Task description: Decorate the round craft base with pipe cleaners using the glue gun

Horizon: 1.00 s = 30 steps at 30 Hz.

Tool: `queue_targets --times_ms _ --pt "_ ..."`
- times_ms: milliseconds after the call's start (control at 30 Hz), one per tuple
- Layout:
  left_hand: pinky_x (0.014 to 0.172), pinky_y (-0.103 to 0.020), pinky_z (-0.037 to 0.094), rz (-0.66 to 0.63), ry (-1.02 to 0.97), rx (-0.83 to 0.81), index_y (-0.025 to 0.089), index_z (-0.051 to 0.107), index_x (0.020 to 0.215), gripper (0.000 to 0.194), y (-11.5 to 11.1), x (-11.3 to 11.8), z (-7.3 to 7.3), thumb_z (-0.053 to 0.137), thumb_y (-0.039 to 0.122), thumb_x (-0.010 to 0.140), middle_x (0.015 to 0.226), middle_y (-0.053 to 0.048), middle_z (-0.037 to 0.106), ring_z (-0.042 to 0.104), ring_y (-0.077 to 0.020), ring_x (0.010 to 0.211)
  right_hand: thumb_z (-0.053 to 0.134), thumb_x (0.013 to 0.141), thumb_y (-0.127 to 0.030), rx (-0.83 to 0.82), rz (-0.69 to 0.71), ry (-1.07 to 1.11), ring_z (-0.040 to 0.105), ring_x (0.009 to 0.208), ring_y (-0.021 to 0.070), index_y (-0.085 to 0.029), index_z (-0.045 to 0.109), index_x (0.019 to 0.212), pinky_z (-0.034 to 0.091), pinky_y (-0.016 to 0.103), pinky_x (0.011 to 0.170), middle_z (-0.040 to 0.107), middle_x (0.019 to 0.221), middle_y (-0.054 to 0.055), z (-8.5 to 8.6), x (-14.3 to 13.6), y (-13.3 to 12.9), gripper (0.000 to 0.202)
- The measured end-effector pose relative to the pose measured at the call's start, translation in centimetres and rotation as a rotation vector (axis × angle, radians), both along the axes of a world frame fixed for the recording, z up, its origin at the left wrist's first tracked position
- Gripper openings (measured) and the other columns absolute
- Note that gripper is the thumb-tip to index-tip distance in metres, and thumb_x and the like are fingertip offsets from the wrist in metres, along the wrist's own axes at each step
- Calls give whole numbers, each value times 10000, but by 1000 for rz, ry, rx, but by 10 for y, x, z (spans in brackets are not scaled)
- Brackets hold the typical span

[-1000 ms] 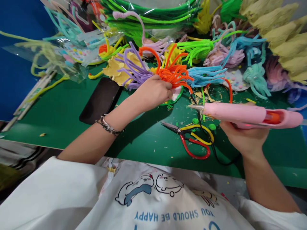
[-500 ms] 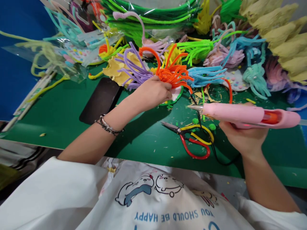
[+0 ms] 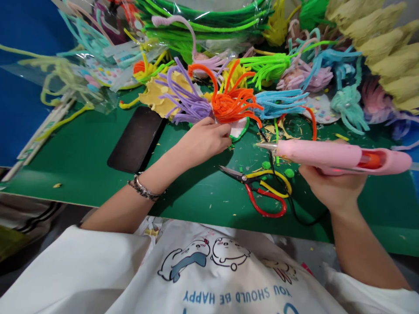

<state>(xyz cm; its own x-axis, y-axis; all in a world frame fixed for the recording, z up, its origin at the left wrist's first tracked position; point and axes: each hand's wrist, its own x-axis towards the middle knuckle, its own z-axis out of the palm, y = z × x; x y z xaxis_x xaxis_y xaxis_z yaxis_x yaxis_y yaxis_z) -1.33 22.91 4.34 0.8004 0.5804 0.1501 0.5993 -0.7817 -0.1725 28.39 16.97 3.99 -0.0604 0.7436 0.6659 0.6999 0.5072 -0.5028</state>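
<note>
A pink hot glue gun [image 3: 322,152] lies in my right hand [image 3: 330,189], its fingers wrapped round the handle and its metal nozzle pointing left. My left hand [image 3: 207,141] is closed, knuckles up, over the near edge of a white round piece [image 3: 239,127] with a green rim. Whatever its fingertips hold is hidden beneath the hand. Just beyond it sit an orange pipe-cleaner bundle [image 3: 232,104], a purple bundle [image 3: 188,98] and a light-blue bundle [image 3: 278,104]. Scissors [image 3: 244,178] with one yellow and one red handle lie partly open between my hands.
A black phone [image 3: 137,139] lies left of my left hand. A dark cord [image 3: 293,211] runs past the scissors. Scraps and green pompoms [image 3: 289,173] dot the green table [image 3: 196,198]. Bagged green pipe cleaners [image 3: 209,28] and more coloured bundles crowd the back.
My left hand has drawn back slightly toward me, off the orange bundle and onto the near edge of the round piece. My right hand and the glue gun have hardly moved.
</note>
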Motion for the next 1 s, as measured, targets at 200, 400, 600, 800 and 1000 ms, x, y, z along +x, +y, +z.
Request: queue_targets --times_ms 200,400,600,800,1000 --pt "722 -320 339 -6 70 106 171 626 779 281 -1 3 -5 457 188 1003 867 -34 661 571 -151 720 701 739 -296 -4 -4 -16 586 585 140 -255 543 791 475 259 520 566 675 -49 -1 0 0 170" --pt "679 -335 328 1 24 106 163 621 750 272 -1 7 -7 455 153 965 809 -36 656 568 -158 669 711 710 -276 31 6 -35 580 577 117 -237 553 793 487 238 508 582 670 -69 -1 0 3 184" --pt "663 -303 339 192 -340 -101 160 668 832 154 -8 4 2 520 175 872 873 -50 660 572 -153 707 706 720 -310 8 -10 -47 599 610 142 -242 546 791 500 274 535 589 685 -43 0 -1 2 188" --pt "595 -238 356 290 -1063 -736 159 606 793 149 -16 21 4 595 303 828 756 0 565 445 -92 604 691 755 -286 -13 19 -27 610 627 135 -244 524 807 514 264 563 589 704 -38 1 -6 0 180" --pt "567 -238 302 286 -1397 -1192 169 604 753 311 -27 39 7 771 431 740 648 45 472 374 -81 577 723 743 -262 2 28 -16 596 603 131 -241 543 827 518 258 540 597 695 -46 -1 -6 -1 200"
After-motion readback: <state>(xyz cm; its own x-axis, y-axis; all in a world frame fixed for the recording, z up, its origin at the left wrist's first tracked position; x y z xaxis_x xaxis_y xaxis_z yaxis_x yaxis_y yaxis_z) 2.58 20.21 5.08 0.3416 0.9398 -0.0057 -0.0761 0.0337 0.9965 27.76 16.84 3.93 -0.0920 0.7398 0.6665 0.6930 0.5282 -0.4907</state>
